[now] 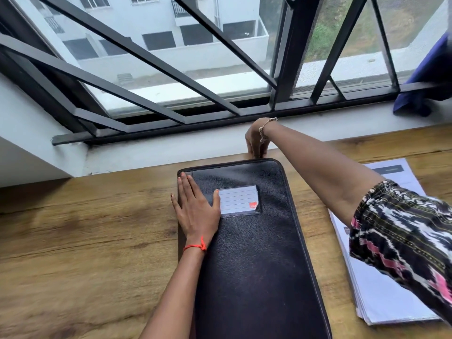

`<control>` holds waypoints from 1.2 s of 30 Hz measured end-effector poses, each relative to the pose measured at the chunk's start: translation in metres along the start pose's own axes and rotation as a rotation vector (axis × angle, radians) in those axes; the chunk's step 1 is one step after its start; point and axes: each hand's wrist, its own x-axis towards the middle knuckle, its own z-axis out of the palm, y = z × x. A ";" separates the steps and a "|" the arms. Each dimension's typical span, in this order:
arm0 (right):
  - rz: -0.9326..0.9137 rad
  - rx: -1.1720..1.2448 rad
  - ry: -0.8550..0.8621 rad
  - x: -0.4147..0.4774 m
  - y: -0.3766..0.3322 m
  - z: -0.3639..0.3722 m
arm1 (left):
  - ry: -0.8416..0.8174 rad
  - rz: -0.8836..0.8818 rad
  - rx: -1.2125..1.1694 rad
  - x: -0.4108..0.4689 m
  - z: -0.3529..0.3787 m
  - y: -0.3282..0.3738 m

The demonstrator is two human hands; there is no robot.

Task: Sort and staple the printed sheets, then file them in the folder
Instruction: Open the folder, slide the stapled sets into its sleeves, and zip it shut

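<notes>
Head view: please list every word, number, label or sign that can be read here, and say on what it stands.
No text here can be read.
Label card on the black folder: ruled lines only, no writing visible.
Red sticker on that card: print too small to read.
Dark header band on the top printed sheet: text blurred, unreadable.

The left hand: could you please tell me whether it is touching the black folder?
Touching. The head view shows the left hand lying flat, fingers straight, on the black folder.
</notes>
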 end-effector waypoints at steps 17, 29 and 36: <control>-0.196 0.766 0.222 -0.018 0.085 0.047 | 0.017 -0.005 -0.027 -0.001 -0.001 0.000; -0.255 1.280 0.312 -0.036 0.099 0.117 | 0.015 -0.008 -0.043 -0.002 -0.004 0.001; -0.230 1.522 0.552 -0.043 0.085 0.157 | -0.016 0.055 -0.040 -0.001 -0.006 -0.001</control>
